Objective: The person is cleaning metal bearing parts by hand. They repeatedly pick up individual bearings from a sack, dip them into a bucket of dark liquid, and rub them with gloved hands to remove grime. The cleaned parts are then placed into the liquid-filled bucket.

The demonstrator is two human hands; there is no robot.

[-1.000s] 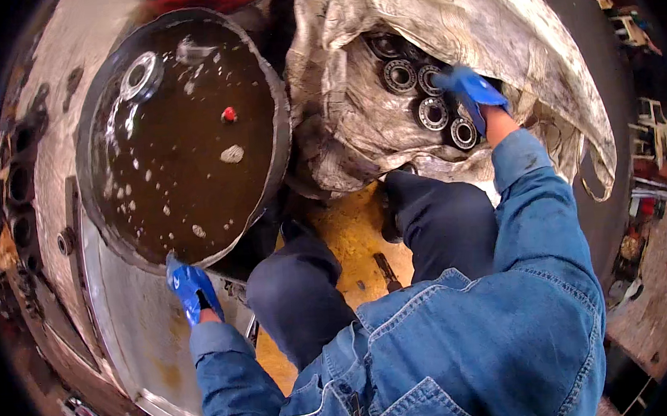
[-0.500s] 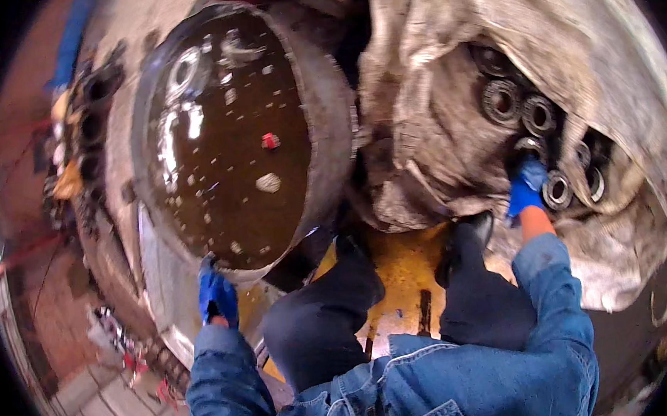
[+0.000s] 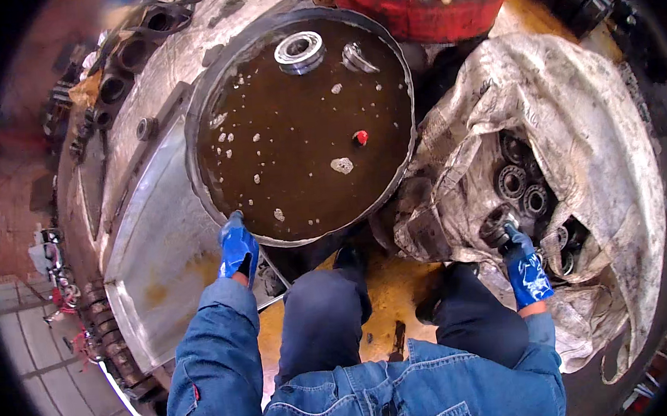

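Note:
My left hand (image 3: 238,249), in a blue glove, grips the near-left rim of a round metal drum (image 3: 194,167), its fingertips over the edge. Murky brown liquid (image 3: 299,156) with pale flecks of foam fills the drum. My right hand (image 3: 526,268), also gloved in blue, is shut on a dark, greasy bearing (image 3: 496,226) at the mouth of a dirty cloth sack (image 3: 573,98). Inside the sack, beside that hand, lie more bearings (image 3: 511,182). Toward the drum's far side a cleaner, shiny bearing (image 3: 299,52) and a curved metal piece (image 3: 358,58) show in the liquid.
Beyond the drum stands a red tub (image 3: 428,17) with a brush-like handle in it. A bare metal sheet (image 3: 159,259) lies left of the drum, near dark metal parts (image 3: 133,56) on a stained cloth. A small red object (image 3: 360,138) floats in the liquid.
My right hand has drawn a bearing up from the pile, toward the drum side of the sack's opening. My left hand remains at the drum's rim. The view has shifted, revealing more of the red tub.

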